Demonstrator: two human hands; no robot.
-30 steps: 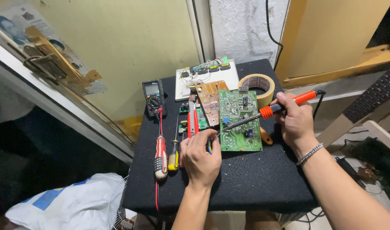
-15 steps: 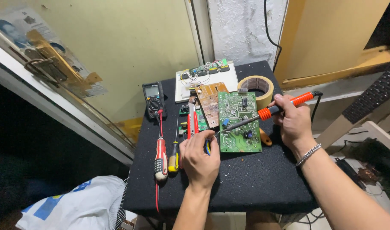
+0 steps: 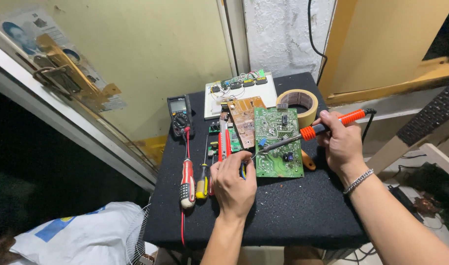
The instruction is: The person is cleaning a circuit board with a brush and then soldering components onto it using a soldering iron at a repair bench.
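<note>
Hands at a green circuit board (image 3: pixel 278 142) on the black worktop (image 3: pixel 283 211).
Right hand (image 3: pixel 340 142) grips an orange soldering iron (image 3: pixel 313 131), tip on the board; left hand (image 3: pixel 234 179) pinches thin solder wire (image 3: pixel 251 158) beside it.

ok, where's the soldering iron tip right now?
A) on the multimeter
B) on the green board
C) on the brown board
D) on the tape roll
B: the right hand holds the orange-handled soldering iron with its tip down on the green circuit board, near that board's left edge, close to the left hand.
</note>
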